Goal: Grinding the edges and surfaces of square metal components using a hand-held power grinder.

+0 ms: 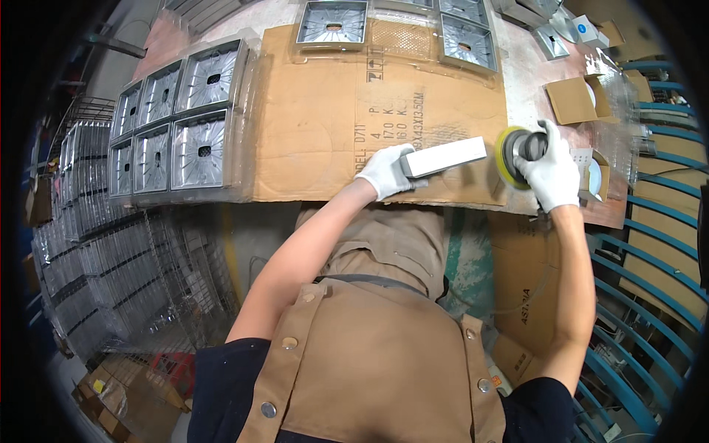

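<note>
My left hand point(385, 173), in a white glove, is closed on one end of a square-edged metal part point(447, 156). The part is tilted over the cardboard sheet point(310, 96), its bright, plain side toward me. My right hand point(555, 176), gloved too, grips a round handheld sander point(527, 148) with a yellow-rimmed pad. That pad stands on edge, facing the part's right end, with a small gap between them. The far face of the part is hidden.
Trays of square silver castings point(205, 150) stand on the left, with another tray point(332, 23) at the back. Small open cardboard boxes point(576, 102) sit on the right. Stacked trays point(111, 273) fill the lower left; a blue-railed rack point(665, 221) runs along the right.
</note>
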Demonstrator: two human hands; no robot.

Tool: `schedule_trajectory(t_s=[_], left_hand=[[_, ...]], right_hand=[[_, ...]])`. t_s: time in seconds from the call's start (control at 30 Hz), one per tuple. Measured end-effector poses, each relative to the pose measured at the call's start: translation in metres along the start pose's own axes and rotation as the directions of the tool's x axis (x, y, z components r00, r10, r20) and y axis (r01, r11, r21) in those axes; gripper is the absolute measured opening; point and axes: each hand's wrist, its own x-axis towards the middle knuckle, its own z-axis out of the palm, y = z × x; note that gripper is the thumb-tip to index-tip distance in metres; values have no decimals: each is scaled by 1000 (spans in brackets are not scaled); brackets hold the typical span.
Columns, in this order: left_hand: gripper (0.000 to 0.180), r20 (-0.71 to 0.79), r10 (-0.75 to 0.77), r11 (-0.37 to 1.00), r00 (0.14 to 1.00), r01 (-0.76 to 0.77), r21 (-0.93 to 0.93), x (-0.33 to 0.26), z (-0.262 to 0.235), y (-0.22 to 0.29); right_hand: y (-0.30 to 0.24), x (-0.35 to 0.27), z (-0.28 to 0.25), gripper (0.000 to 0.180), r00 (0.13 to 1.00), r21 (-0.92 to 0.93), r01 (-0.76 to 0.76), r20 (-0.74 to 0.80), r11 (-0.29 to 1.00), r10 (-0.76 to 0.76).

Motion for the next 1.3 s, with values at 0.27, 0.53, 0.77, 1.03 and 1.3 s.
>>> schedule_trajectory(t_s=[0.27,0.53,0.77,1.03,1.3], left_hand=[[67,201,578,-135,791,-150,979,-42,93,0],[41,-10,442,-363,897,189,912,-35,109,5],[35,1,381,-359,925,147,922,-33,110,13],[35,29,391,-389,920,136,911,-34,111,14],[37,24,384,-382,923,135,914,-34,107,14]], right_hand=[[-12,-34,-20,80,989,183,31,-146,983,-4],[-85,-28,-28,69,966,74,189,166,979,-199],[-51,-4,-18,60,964,19,267,-15,964,-267],[-54,7,-12,63,960,-10,277,-38,961,-277],[-74,3,-18,63,949,-24,314,39,949,-313]])
